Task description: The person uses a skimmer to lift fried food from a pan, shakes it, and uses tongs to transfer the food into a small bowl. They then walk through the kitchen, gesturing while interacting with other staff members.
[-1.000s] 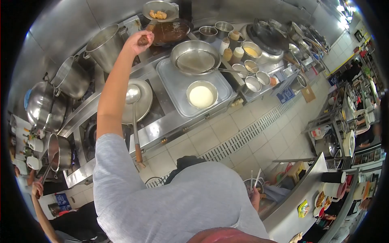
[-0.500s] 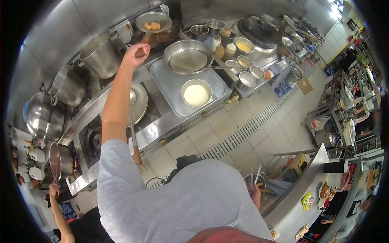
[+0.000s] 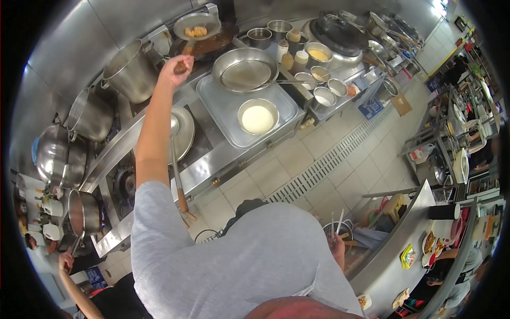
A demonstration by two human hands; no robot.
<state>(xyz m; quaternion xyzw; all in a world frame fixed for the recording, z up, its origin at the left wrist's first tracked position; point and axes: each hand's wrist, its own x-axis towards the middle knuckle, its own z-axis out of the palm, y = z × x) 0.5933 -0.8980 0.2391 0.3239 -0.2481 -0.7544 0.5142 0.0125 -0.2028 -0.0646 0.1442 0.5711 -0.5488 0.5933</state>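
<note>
My left hand [image 3: 177,70] is closed on the wooden handle of a round skimmer [image 3: 183,22]. Orange-brown food pieces [image 3: 196,32] lie on the skimmer, over a dark wok [image 3: 218,43] of brown liquid. Low at my right side, my right hand [image 3: 337,249] grips two thin pale sticks [image 3: 340,221]; its fingers are partly hidden. A wide steel pan [image 3: 219,69] stands at the back of a metal tray [image 3: 212,114], with a bowl of creamy white liquid [image 3: 257,119] in front of it. To the left, a long ladle [image 3: 176,165] rests on a lid [image 3: 186,133].
Tall pots [image 3: 130,74] stand along the back left. Sauce bottles [image 3: 293,42] and small containers [image 3: 324,97] are to the right of the tray. At lower left, a co-worker's hand [image 3: 66,260] holds a pot [image 3: 85,212]. A steel counter [image 3: 385,266] runs along my right.
The food-bearing skimmer has shifted slightly left and back in view, still in my left hand. The co-worker's pot is less tilted, and their hand is lower.
</note>
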